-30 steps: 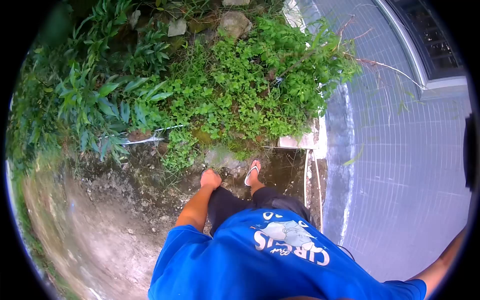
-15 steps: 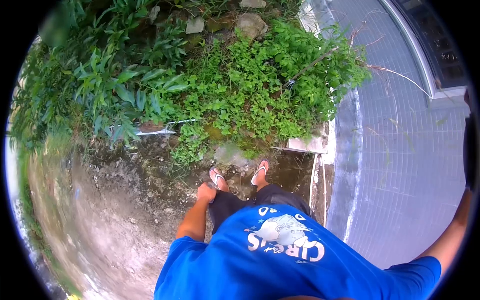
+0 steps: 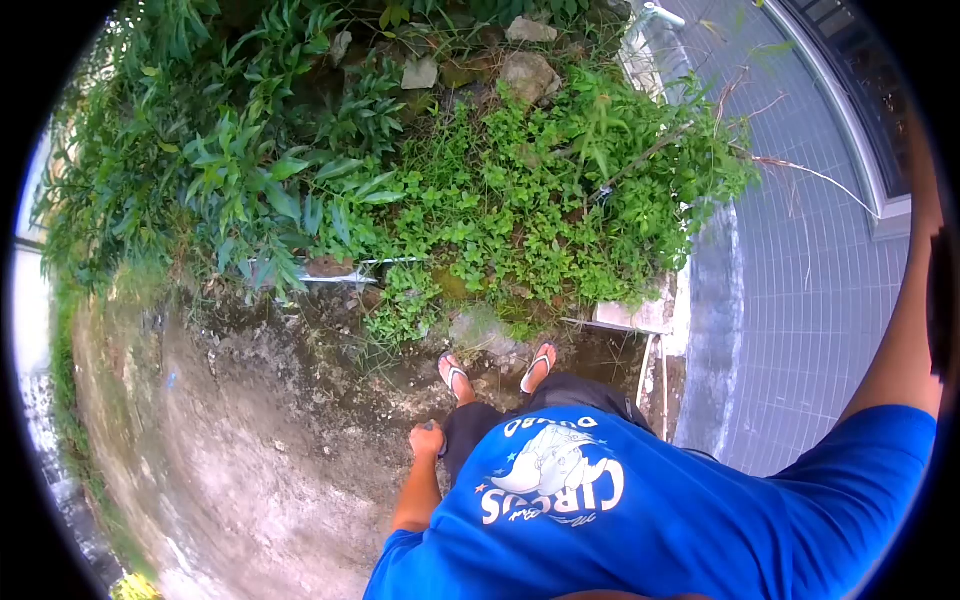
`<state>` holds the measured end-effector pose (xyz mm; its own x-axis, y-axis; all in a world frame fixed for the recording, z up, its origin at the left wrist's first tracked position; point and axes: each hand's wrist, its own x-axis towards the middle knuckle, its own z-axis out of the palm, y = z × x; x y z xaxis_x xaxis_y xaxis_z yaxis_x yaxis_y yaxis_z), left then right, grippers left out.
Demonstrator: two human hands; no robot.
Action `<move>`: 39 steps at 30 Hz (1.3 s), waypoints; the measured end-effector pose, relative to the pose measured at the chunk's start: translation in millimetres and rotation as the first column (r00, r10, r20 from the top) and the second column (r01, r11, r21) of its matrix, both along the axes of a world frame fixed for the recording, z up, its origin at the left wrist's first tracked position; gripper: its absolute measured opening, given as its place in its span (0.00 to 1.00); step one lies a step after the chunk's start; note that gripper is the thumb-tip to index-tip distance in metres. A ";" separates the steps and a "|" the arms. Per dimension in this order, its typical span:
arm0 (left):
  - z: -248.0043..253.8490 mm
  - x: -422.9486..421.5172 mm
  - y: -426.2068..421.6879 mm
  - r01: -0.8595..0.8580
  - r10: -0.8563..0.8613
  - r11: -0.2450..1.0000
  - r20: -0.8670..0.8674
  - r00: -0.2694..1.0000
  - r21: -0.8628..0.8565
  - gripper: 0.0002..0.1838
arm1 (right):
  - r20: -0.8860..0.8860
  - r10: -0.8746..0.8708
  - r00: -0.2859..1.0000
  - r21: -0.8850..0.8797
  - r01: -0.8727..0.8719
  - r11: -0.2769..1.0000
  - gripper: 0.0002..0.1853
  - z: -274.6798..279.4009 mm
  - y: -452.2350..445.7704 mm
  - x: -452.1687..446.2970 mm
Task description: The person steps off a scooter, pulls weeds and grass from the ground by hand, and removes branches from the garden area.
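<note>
My left hand [image 3: 426, 438] is at my left thigh, beside the dark shorts [image 3: 470, 437], with its fingers curled round a small dark thing that I cannot make out. Raised along the right edge of the view is my right arm [image 3: 900, 330]; its hand is out of the picture. Both feet, in white-strapped flip-flops [image 3: 455, 375], stand on the stained ground [image 3: 400, 395] just short of the green plants [image 3: 500, 190].
Rocks [image 3: 530, 77] lie behind the low plants, and leafy shrubs [image 3: 240, 150] fill the left. A pale curb block [image 3: 637, 315] and thin pipes [image 3: 655, 375] are beside a grey tiled wall [image 3: 810, 300]. Dry twigs [image 3: 800, 168] stick out toward a window.
My left hand has come back from the plants' edge toward my thigh. My right arm has risen along the right edge. The left foot has come into view beside the right one.
</note>
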<state>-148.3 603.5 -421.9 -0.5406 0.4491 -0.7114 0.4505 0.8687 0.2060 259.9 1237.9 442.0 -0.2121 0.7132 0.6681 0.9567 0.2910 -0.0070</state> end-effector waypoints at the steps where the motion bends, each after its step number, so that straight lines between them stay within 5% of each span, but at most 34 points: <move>1: 16.3 4.6 5.1 -0.035 0.035 0.999 0.017 0.999 -0.017 0.30 | -0.005 -0.015 1.000 -0.001 0.015 1.000 0.10 -8.0 -10.4 13.8; 12: -16.4 -14.6 93.6 0.148 -0.149 0.989 0.042 0.988 0.026 0.34 | -0.212 -0.129 0.969 -0.113 0.107 0.988 0.10 -126.4 -89.4 137.2; 13: 11.4 -8.1 109.6 0.149 -0.150 0.988 0.022 0.988 0.032 0.34 | -0.234 -0.104 0.967 -0.103 0.082 0.991 0.10 -137.4 -82.8 139.3; 14: -20.2 -11.6 103.3 0.207 -0.198 0.965 -0.072 0.978 0.160 0.32 | -0.267 -0.077 0.961 -0.097 0.053 0.994 0.10 -148.9 -76.3 142.7; 21: 38.5 46.5 125.2 0.041 -0.037 0.997 -0.050 0.998 0.068 0.30 | -0.487 0.225 0.844 -0.002 -0.258 0.966 0.09 -233.6 17.2 142.2; 23: 14.4 73.7 112.4 0.108 -0.093 0.986 -0.125 0.988 0.125 0.29 | -0.518 0.342 0.784 0.070 -0.359 0.931 0.09 -249.3 38.4 129.1; 27: 50.7 142.7 122.0 0.217 -0.217 0.975 -0.015 0.976 0.052 0.26 | -0.572 0.475 0.669 0.155 -0.481 0.863 0.09 -283.7 69.4 114.7; 39: 146.6 244.6 228.3 0.364 -0.410 0.744 -0.047 0.911 0.560 0.15 | -0.659 0.438 0.612 0.109 -0.498 0.860 0.09 -310.4 77.2 138.5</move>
